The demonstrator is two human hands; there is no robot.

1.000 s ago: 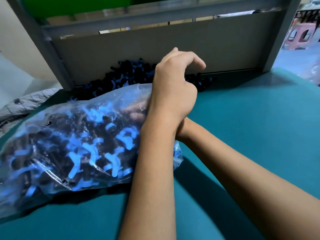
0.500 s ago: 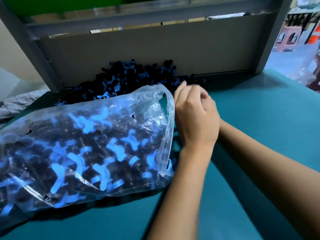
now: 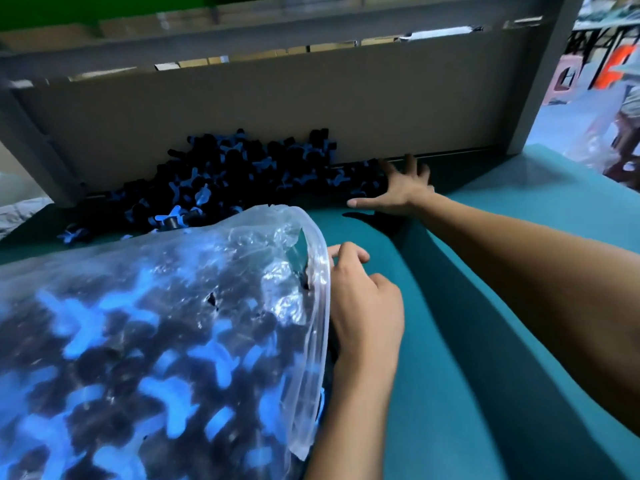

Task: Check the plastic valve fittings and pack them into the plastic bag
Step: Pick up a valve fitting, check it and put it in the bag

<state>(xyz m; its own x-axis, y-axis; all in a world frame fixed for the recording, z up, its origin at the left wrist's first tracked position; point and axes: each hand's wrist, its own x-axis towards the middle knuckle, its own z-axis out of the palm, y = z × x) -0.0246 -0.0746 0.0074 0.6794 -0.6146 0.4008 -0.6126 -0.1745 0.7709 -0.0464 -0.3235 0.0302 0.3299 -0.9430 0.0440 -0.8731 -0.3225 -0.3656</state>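
Clear plastic bag (image 3: pixel 166 341), nearly full of black-and-blue plastic valve fittings, lying on its side on teal counter (image 3: pixel 502 375), mouth facing right. Loose heap of black-and-blue valve fittings (image 3: pixel 242 181) piled further back against grey cardboard back panel (image 3: pixel 311 109), well apart from bag mouth.

Left hand (image 3: pixel 363 306) at bag's open rim, fingers curled around the edge, holding mouth open. Right hand (image 3: pixel 398 188) stretched to right end of heap, fingers spread and straight, touching outermost fittings, nothing gripped.

Handling, as judged: fittings small, rigid, light singly, with projecting blue wing handles likely to snag on one another and on film; best gathered by the body in small handfuls, scooped from heap's edge. Bag film thin, soft, slippery, already showing small holes near the rim; full bag probably heavy and slack. Best held at thicker rim band for loading, supported underneath if lifted. Risk of tearing at holes and spillage from sideways mouth.
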